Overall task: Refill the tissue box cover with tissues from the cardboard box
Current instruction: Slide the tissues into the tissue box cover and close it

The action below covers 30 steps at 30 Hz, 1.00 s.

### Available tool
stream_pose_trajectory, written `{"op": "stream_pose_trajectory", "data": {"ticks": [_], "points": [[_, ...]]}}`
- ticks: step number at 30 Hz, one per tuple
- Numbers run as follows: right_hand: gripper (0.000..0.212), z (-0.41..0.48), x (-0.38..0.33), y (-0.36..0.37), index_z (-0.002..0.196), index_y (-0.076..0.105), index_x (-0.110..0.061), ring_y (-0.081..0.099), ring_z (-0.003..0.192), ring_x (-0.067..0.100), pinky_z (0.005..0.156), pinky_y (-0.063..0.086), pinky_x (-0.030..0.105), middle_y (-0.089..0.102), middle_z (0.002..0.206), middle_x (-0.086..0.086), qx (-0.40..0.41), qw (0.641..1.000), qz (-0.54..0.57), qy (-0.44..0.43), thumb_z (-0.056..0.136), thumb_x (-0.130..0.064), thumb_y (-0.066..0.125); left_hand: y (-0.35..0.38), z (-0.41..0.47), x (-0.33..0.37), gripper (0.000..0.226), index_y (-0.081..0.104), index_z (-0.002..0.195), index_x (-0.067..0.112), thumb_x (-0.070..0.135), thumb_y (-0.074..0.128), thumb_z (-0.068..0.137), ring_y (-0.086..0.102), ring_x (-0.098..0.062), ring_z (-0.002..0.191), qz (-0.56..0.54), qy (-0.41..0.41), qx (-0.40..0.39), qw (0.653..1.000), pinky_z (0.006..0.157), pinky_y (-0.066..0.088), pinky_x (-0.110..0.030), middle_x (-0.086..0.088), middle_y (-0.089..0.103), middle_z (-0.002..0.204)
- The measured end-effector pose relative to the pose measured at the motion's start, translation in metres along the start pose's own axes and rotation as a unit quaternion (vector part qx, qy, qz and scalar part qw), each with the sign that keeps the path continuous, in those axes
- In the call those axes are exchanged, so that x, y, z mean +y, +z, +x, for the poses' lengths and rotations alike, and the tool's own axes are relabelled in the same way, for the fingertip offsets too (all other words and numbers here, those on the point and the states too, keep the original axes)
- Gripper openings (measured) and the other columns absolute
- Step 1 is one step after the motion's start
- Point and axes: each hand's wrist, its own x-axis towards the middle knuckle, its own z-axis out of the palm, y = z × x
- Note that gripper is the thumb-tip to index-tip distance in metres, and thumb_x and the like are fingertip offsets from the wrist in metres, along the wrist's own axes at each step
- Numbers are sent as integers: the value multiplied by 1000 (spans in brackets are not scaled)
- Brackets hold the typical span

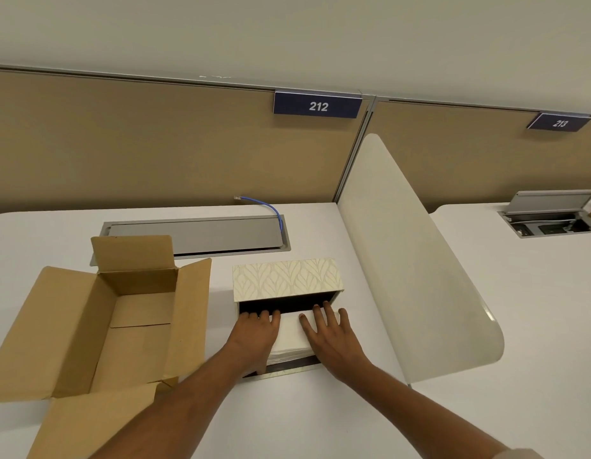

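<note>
The cream tissue box cover [285, 278] with a leaf pattern lies on the white desk, its dark open side facing me. A white stack of tissues [291, 334] lies partly inside that opening, resting on the cover's dark base panel [289, 365]. My left hand [254, 332] lies flat on the left of the stack, fingertips at the opening. My right hand [330, 331] presses flat on the right of the stack, fingers spread. To the left, the brown cardboard box [105, 323] stands with its flaps open and looks empty inside.
A grey cable tray lid [191, 235] is set into the desk behind the boxes, with a blue network cable [271, 210] rising from it. A cream curved divider [410, 260] stands to the right. Tan partition panels [155, 144] close the back.
</note>
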Motion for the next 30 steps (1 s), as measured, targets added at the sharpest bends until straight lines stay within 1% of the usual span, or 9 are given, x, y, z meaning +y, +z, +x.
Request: {"op": "stream_pose_trajectory", "data": {"ticks": [7, 9, 11, 14, 17, 21, 25, 27, 30], "points": [[82, -1, 5, 6, 137, 47, -12, 54, 118, 45, 91, 46, 56, 55, 131, 27, 26, 1000, 4, -18, 66, -29, 85, 8, 0, 1, 118, 16, 145, 3, 35, 85, 55, 54, -33, 103, -4, -4, 21, 1000, 92, 43, -43, -19, 48, 128], [84, -1, 5, 6, 137, 48, -12, 52, 120, 45, 91, 45, 58, 54, 132, 27, 40, 999, 12, -7, 64, -30, 86, 12, -2, 1, 117, 11, 147, 2, 35, 83, 60, 49, -35, 110, -1, -9, 49, 999, 98, 40, -46, -20, 44, 133], [93, -1, 6, 5, 139, 45, -12, 47, 125, 45, 93, 42, 60, 50, 136, 27, 58, 998, 33, -2, 60, -40, 85, 12, -7, 3, 117, 9, 148, 2, 44, 80, 64, 41, -39, 122, -9, -16, 81, 997, 107, 32, -49, -21, 38, 141], [102, -8, 7, 2, 142, 38, -14, 43, 129, 42, 93, 40, 61, 46, 141, 23, 88, 991, 100, 15, 64, -73, 66, 14, -28, 8, 112, 29, 145, 0, 68, 68, 65, 44, -42, 127, -58, -41, 173, 982, 109, 34, -55, -24, 44, 142], [86, -17, 7, 0, 141, 39, -14, 42, 128, 37, 92, 43, 55, 46, 141, 18, 144, 959, 228, 91, 81, -74, 46, 28, -54, 20, 92, 47, 136, 1, 57, 73, 68, 53, -42, 120, -148, -88, 232, 957, 98, 45, -54, -24, 53, 135], [75, -17, 7, 9, 146, 30, -11, 36, 131, 27, 104, 36, 43, 39, 146, 13, 162, 871, 416, 204, 91, -58, 48, 41, -67, 31, 80, 37, 139, -3, 37, 72, 79, 49, -38, 122, -324, -233, 191, 897, 99, 47, -46, -23, 48, 138], [74, -5, 11, 14, 148, 25, -12, 38, 132, 28, 107, 35, 41, 40, 145, 15, 119, 779, 554, 267, 91, -45, 59, 35, -59, 28, 72, 26, 144, -1, 34, 59, 91, 44, -36, 125, -492, -341, 148, 788, 99, 42, -44, -22, 45, 139], [75, 1, 12, 15, 148, 25, -11, 40, 131, 29, 106, 36, 42, 42, 145, 16, 104, 767, 570, 277, 90, -43, 61, 33, -52, 24, 66, 27, 144, 0, 36, 54, 94, 43, -37, 126, -550, -359, 143, 740, 101, 40, -45, -23, 46, 139], [79, 6, 13, 16, 148, 23, -10, 42, 130, 29, 105, 38, 41, 43, 144, 14, 87, 773, 567, 270, 89, -45, 62, 30, -40, 19, 57, 40, 135, -1, 39, 50, 96, 50, -37, 118, -584, -365, 130, 714, 97, 45, -47, -23, 53, 131]]}}
